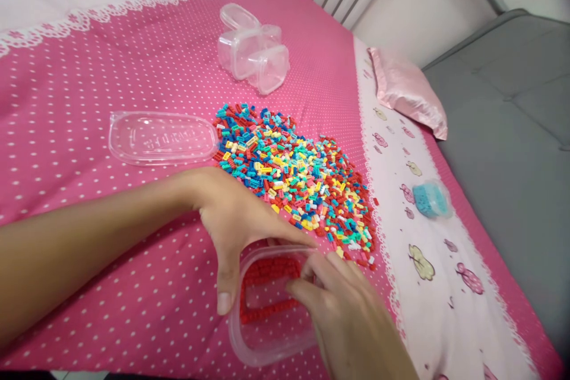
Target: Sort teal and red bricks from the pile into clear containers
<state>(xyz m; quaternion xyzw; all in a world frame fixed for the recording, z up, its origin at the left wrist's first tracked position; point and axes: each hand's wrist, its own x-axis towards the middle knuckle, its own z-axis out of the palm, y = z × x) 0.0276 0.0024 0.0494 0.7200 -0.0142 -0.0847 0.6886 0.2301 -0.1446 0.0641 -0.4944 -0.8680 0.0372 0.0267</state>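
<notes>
A clear plastic container (262,357) stands on the bed in front of me, with red toy bricks (269,312) set in rows along its inner bottom. My left hand (240,214) steadies it from the far left, thumb on the near-left side and fingers behind the rim. Inside the container, my right hand (342,297) has its fingertips pinched together close to the red bricks. Whatever lies between those fingertips is hidden. Just beyond both hands spreads a big pile of small multicoloured toy bricks (289,166).
A clear lid (162,139) lies left of the pile. Farther back are several clear containers (253,53) clustered together. To the right sit a small container with blue contents (430,199) and a pink pillow (405,92). A grey headboard (512,130) borders the bed.
</notes>
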